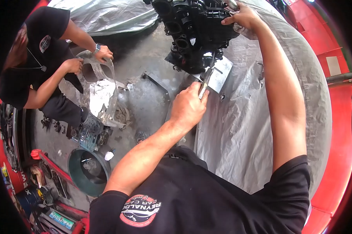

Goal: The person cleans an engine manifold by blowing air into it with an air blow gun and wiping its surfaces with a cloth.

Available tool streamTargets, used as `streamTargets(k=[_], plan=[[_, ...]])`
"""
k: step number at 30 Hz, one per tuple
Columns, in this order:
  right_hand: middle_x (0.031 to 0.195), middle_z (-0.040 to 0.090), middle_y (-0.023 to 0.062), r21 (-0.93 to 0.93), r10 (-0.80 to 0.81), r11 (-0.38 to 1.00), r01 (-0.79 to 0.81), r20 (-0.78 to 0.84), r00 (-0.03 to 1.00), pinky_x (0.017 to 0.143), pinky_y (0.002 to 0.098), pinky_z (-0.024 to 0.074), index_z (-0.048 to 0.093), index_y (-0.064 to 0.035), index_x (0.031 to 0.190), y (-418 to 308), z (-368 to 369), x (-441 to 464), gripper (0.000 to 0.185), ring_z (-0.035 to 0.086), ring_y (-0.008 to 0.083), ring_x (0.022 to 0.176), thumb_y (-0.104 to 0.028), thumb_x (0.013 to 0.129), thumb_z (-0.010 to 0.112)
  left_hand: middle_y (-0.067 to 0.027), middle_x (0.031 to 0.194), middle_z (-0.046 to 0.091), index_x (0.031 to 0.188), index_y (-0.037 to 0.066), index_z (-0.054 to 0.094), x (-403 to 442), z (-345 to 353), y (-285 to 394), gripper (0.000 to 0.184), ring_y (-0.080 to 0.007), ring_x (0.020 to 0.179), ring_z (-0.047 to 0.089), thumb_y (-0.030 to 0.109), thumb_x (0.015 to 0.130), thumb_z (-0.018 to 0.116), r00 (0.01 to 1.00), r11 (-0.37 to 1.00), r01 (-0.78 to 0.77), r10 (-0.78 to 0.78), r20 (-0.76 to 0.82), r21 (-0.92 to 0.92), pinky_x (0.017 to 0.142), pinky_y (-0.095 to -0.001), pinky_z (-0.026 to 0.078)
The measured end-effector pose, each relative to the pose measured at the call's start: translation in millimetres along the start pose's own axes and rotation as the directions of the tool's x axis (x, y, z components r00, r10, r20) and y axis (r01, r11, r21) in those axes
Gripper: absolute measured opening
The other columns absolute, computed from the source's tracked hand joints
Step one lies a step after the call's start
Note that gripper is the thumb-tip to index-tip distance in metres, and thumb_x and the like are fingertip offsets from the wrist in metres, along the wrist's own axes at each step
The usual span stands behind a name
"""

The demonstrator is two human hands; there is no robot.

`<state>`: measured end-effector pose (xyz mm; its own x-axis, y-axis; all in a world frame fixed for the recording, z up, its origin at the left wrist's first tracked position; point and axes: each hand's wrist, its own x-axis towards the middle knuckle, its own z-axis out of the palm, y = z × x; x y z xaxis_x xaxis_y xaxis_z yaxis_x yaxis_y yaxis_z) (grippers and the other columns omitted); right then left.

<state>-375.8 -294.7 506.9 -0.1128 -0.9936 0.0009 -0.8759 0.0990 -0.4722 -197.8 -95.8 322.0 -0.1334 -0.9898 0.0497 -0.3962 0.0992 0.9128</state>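
Note:
A black engine intake manifold (199,29) with a row of round ports stands at the top middle. My left hand (188,103) is closed around a slim metal-handled tool (204,86), whose far end reaches the manifold's lower edge; its tip is hard to make out. At the manifold's upper right, my right hand (244,18) grips a crumpled rag (247,32) against the black part. A shiny metal piece (233,4) shows by those fingers, partly cut off by the frame edge. Below the manifold lies a flat silvery plate (221,74).
A grey cover (238,132) drapes the surface at right. At left, a co-worker (39,58) holds a grey panel (110,97) with a white cloth (101,95) on it. A green basin (72,165) and engine parts (91,134) sit on the floor.

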Motion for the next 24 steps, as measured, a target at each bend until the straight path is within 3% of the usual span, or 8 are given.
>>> streamTargets(k=[1,4,5,8,12,18,19,24], plan=[[0.091,0.074,0.0156,-0.023,-0.003,1.0,0.004,0.001,1.0,0.061,0.0361,0.0572,0.061,0.0004,0.128,5.1,0.9,3.3,0.062,0.071,0.0227,0.075,-0.016,0.076,0.089,-0.0244,0.087,0.071,0.106,0.002,0.063,-0.8,2.6,-2.8,0.025,-0.0465,0.083,0.068,0.026,0.098,0.068,1.0,1.0,-0.007,0.007,-0.011,0.02,0.07,-0.0504,0.052],[0.13,0.068,0.018,-0.324,-0.272,0.908,0.264,0.022,0.962,0.105,0.0384,0.0473,0.056,-0.0017,0.143,53.7,7.0,62.1,0.094,0.064,0.0307,0.121,-0.041,0.066,0.092,-0.0245,0.092,0.071,0.114,0.003,0.064,-8.4,4.9,-9.6,0.029,-0.046,0.082,0.069,0.027,0.098,0.069,0.997,0.997,-0.075,0.074,-0.015,-0.026,0.071,-0.0489,0.053],[0.125,0.07,0.0201,-0.262,-0.248,0.935,0.239,-0.004,0.969,0.107,0.0384,0.0465,0.059,0.0003,0.139,56.1,8.3,64.5,0.095,0.064,0.0327,0.122,-0.038,0.061,0.096,-0.0245,0.094,0.071,0.117,0.003,0.064,-16.0,3.8,-10.8,0.031,-0.0458,0.081,0.069,0.027,0.098,0.069,0.995,0.993,-0.104,0.104,-0.013,-0.058,0.071,-0.0483,0.053],[0.126,0.07,0.0197,-0.293,-0.271,0.922,0.253,-0.019,0.963,0.107,0.0385,0.0463,0.058,0.0007,0.139,57.1,7.6,64.1,0.095,0.065,0.0333,0.121,-0.038,0.061,0.096,-0.0189,0.096,0.073,0.127,0.002,0.063,-41.3,-14.2,-14.8,0.036,-0.0331,0.072,0.072,0.024,0.098,0.071,0.977,0.95,-0.211,0.207,-0.041,-0.229,0.067,-0.0415,0.055],[0.123,0.071,0.0183,-0.274,-0.246,0.932,0.236,-0.002,0.969,0.104,0.0377,0.0471,0.059,0.0,0.138,52.3,5.1,58.1,0.093,0.066,0.0303,0.117,-0.039,0.062,0.097,-0.0039,0.094,0.072,0.127,-0.002,0.063,-66.0,-65.7,1.9,0.032,-0.0059,0.065,0.063,0.015,0.101,0.068,0.99,0.874,0.133,-0.137,0.027,-0.468,0.056,-0.0239,0.051],[0.128,0.07,0.0192,-0.334,-0.244,0.909,0.249,0.058,0.968,0.105,0.0416,0.0476,0.058,-0.0012,0.141,58.7,3.1,71.5,0.092,0.065,0.0343,0.121,-0.039,0.065,0.095,-0.0036,0.084,0.07,0.123,-0.003,0.065,-72.4,-130.5,31.8,0.029,-0.0059,0.057,0.057,0.016,0.101,0.069,0.995,0.938,0.061,-0.086,-0.058,-0.341,0.05,-0.0243,0.046],[0.116,0.073,0.0144,-0.324,-0.285,0.907,0.27,0.001,0.958,0.098,0.0357,0.0496,0.065,-0.004,0.133,63.4,6.2,74.0,0.082,0.067,0.0248,0.107,-0.037,0.065,0.097,-0.0033,0.083,0.069,0.122,-0.003,0.066,-73.6,-134.0,37.0,0.029,-0.006,0.056,0.057,0.016,0.101,0.069,0.996,0.944,0.045,-0.069,-0.062,-0.328,0.05,-0.0245,0.046],[0.116,0.073,0.014,-0.307,-0.278,0.915,0.263,-0.006,0.961,0.096,0.0365,0.0505,0.066,-0.0055,0.133,60.6,6.0,68.8,0.08,0.068,0.0251,0.106,-0.035,0.065,0.097,-0.0021,0.078,0.067,0.118,-0.001,0.067,-61.0,-129.0,31.3,0.025,-0.0057,0.055,0.055,0.017,0.101,0.069,0.996,0.96,0.026,-0.049,-0.074,-0.28,0.048,-0.0252,0.043]])
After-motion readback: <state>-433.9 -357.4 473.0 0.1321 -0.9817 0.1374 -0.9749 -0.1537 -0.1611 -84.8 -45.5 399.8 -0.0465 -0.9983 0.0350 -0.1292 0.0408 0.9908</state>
